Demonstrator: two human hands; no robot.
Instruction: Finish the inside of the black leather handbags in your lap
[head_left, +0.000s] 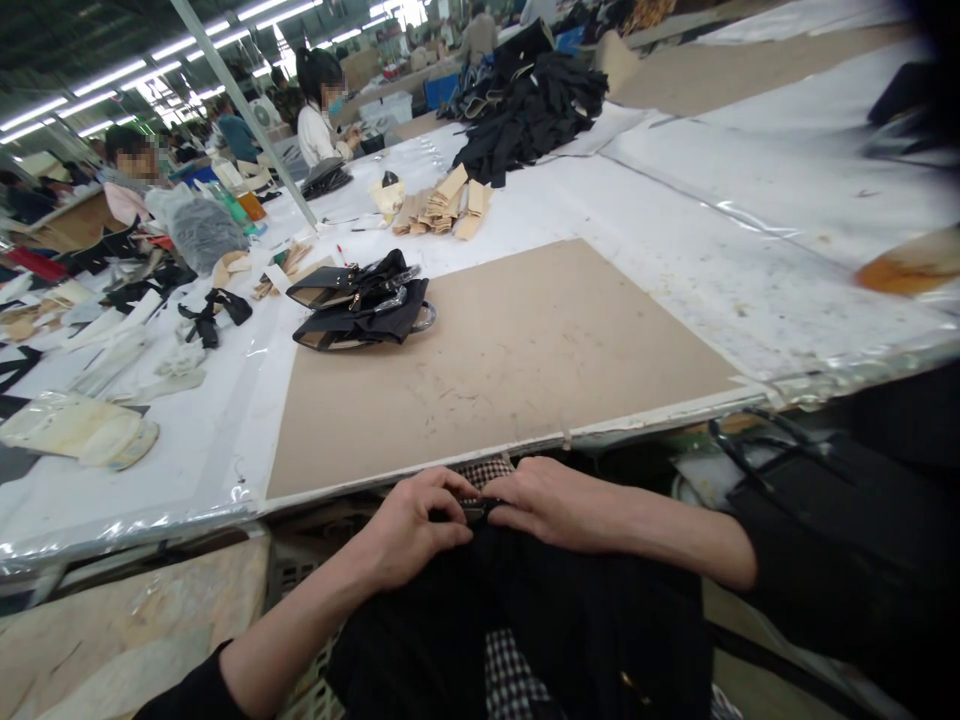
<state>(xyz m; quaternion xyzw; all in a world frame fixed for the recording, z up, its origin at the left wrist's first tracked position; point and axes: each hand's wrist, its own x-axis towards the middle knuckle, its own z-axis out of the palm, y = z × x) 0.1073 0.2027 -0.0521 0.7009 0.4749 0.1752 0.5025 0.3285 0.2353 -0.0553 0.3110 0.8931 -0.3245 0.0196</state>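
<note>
At the table's front edge, my left hand (411, 522) has thumb and fingers pinched on the edge of a black fabric item (600, 620) that lies over my lap. My right hand (551, 498) meets it from the other side, its fingers closed on the same dark edge. A small dark strip with a slight shine (475, 510) shows between the fingertips; its exact kind is hidden. Black-and-white checked cloth (486, 472) shows just behind the fingers and again lower down. On the table ahead lie black handbags (360, 310), one against the other, with plastic-wrapped handles.
A brown board (517, 350) covers the near tabletop. Beyond it are tan strips (442, 205) and a heap of black pieces (532, 110). A plastic container (82, 430) lies at left. A black bag (817, 490) is at my right. Co-workers sit across the table.
</note>
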